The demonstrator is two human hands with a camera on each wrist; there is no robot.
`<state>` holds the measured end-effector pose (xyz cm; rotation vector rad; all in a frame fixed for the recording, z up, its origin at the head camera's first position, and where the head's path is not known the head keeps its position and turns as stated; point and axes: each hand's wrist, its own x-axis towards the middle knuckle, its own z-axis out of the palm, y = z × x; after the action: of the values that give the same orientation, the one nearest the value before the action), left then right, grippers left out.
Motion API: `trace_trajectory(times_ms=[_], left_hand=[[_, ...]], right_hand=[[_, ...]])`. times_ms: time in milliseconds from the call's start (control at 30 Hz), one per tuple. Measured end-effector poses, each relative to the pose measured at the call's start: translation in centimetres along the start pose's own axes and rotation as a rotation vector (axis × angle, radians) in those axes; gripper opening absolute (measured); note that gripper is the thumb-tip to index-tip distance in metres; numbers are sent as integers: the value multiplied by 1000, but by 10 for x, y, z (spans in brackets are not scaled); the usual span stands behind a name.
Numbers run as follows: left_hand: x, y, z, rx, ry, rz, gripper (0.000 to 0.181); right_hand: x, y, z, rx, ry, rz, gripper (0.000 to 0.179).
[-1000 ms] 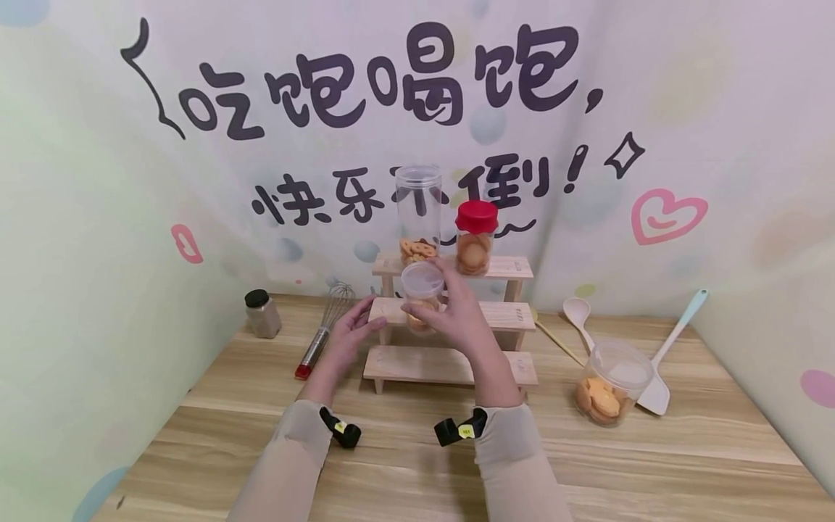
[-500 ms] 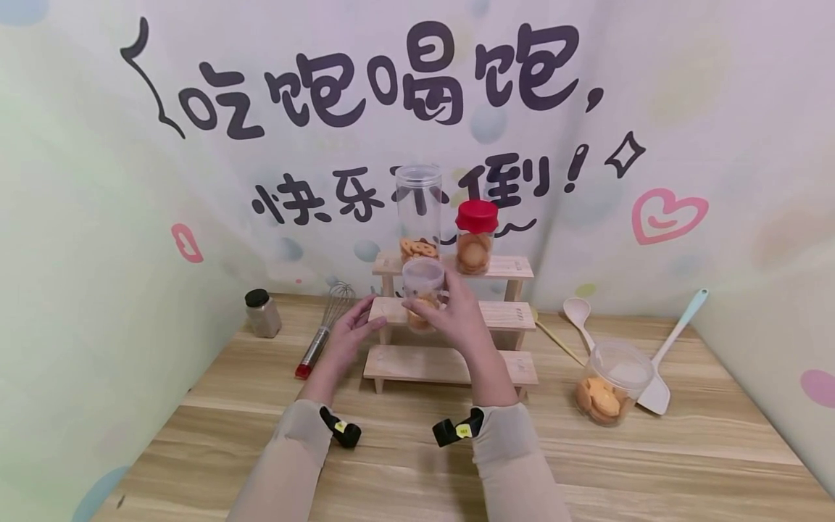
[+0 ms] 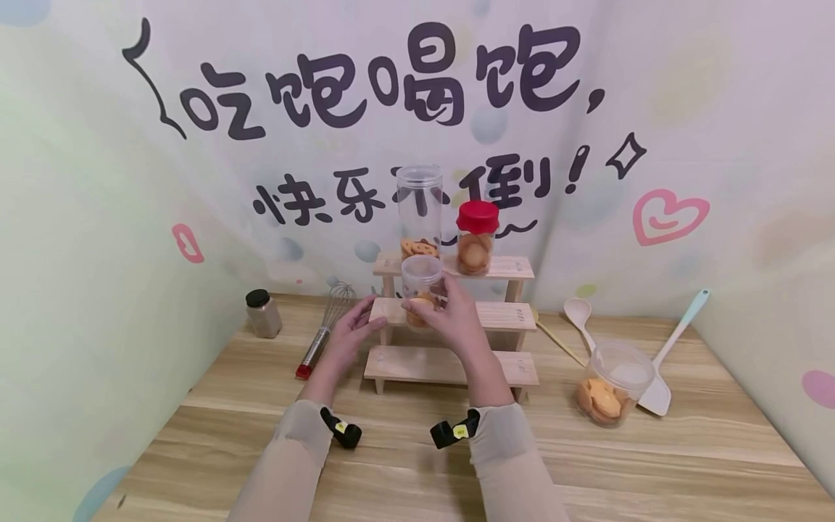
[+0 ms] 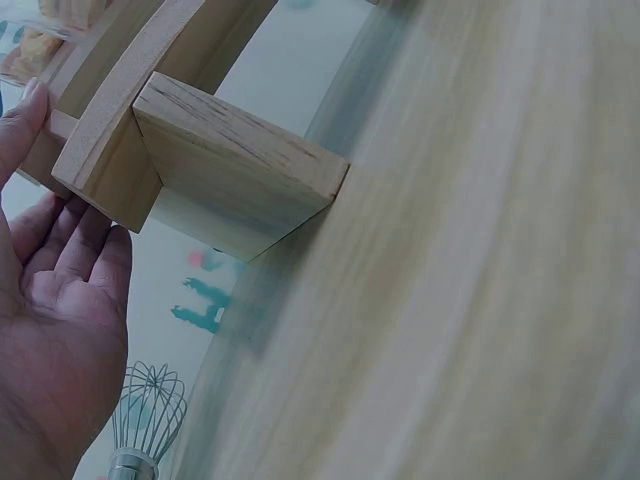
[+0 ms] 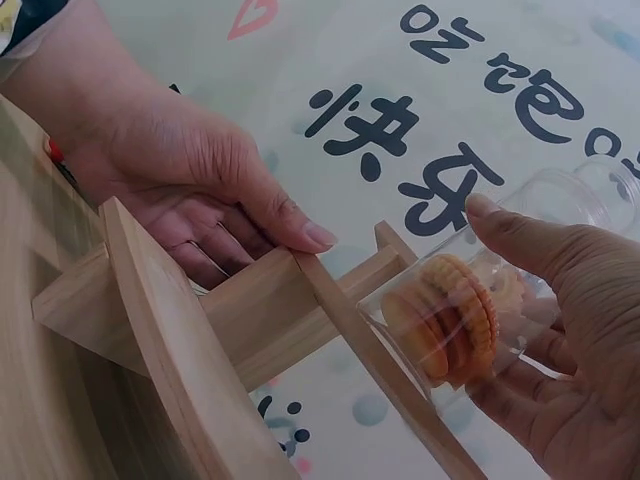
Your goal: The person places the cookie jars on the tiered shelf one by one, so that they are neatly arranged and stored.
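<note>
A clear plastic jar with sandwich cookies (image 3: pixel 422 281) is in my right hand (image 3: pixel 454 313), the thumb on one side and the fingers on the other. It is at the middle tier of a three-step wooden display rack (image 3: pixel 424 364); I cannot tell whether its base touches the board. In the right wrist view the cookies (image 5: pixel 440 318) lie in the jar's lower part. My left hand (image 3: pixel 350 331) grips the left end of the middle board. The left wrist view shows its thumb on the upper side and its fingers (image 4: pixel 75 240) below.
On the top tier stand a tall clear jar (image 3: pixel 420 210) and a red-lidded cookie jar (image 3: pixel 476 239). A whisk (image 3: pixel 322 333) and black-lidded shaker (image 3: pixel 264 315) lie left. On the right are a cookie tub (image 3: pixel 609 384), a spoon (image 3: pixel 578 313) and a spatula (image 3: pixel 657 388).
The jar in my right hand has shifted slightly up and back, and the right wrist a little to the left. My left hand has stayed on the rack.
</note>
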<state>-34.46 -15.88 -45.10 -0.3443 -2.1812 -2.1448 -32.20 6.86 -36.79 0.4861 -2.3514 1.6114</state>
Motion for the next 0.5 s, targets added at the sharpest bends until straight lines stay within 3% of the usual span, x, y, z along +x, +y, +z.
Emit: trace_trajectory(times_ms=[500], left_hand=[[-2,0,0,30,19,5,69]], right_hand=[[2,9,4,-63,-7,32,67]])
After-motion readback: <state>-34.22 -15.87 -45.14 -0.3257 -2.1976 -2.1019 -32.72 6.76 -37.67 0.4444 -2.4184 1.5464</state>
